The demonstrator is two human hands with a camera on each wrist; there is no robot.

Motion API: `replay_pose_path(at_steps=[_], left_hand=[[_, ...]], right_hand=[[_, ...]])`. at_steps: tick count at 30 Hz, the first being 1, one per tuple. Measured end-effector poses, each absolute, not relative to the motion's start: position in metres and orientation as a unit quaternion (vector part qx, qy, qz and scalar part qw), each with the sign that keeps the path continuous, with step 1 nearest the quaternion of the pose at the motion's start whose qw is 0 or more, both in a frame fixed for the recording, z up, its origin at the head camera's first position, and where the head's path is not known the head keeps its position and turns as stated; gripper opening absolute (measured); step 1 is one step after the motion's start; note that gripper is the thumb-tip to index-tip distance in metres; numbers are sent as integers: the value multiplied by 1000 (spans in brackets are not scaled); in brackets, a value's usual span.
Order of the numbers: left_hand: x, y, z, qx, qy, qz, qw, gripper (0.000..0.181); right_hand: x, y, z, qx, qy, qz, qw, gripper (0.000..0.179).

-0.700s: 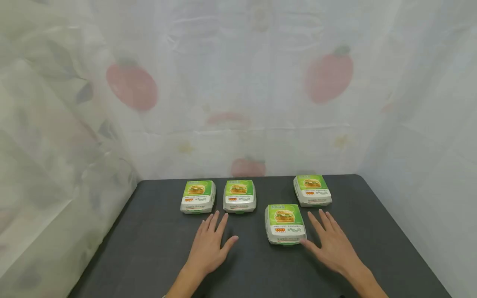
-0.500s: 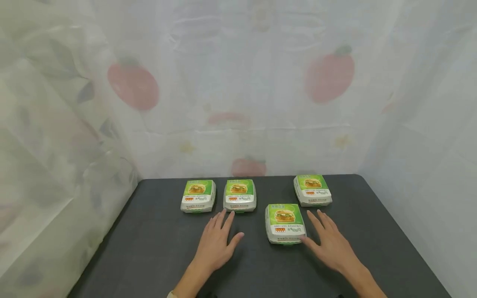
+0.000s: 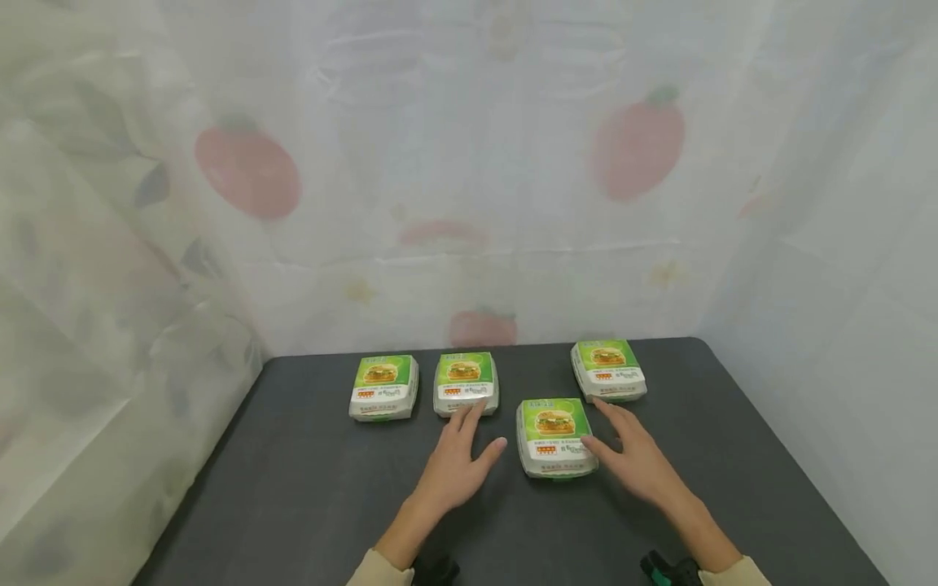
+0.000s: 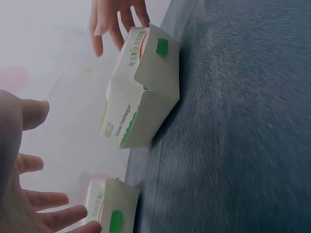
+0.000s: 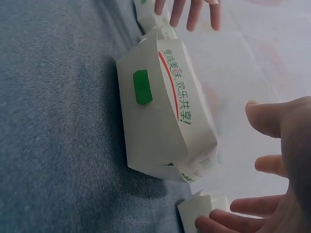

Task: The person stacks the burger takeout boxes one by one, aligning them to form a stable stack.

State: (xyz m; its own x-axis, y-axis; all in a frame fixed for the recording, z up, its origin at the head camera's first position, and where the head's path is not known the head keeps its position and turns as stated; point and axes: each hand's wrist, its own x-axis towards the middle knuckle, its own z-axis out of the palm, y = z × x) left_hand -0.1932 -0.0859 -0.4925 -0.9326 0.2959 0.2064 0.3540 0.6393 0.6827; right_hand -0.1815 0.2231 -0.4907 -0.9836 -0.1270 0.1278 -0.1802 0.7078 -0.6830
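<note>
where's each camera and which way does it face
Head: worn on the head, facing forward and down at four burger boxes on the table; left hand, right hand and sleeve cuffs show.
Left wrist: worn there, facing the front box; left hand close, part of the right beyond.
Right wrist: worn there, facing the same box; right hand close, part of the left beyond.
Wrist views lie sideways and share the front box's green tab.

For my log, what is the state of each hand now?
Left hand: open, holding nothing.
Right hand: open, holding nothing, beside the nearest green-and-white, squarish cardboard box.
</note>
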Motion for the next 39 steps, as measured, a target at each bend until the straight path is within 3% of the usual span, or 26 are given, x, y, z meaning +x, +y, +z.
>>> replay_pose_path(at_steps=[19, 27, 39], left_hand=[[-218, -49, -512, -175, -816, -539, -113, 69], [-225, -38, -514, -172, -804, -552, -136, 69], [-220, -46, -498, -169, -807, -550, -130, 68]], right_hand=[[-200, 222, -503, 36, -857, 511, -54, 69], [-206, 221, -513, 50, -839, 538, -68, 68], [-199, 212, -498, 63, -835, 543, -64, 66]])
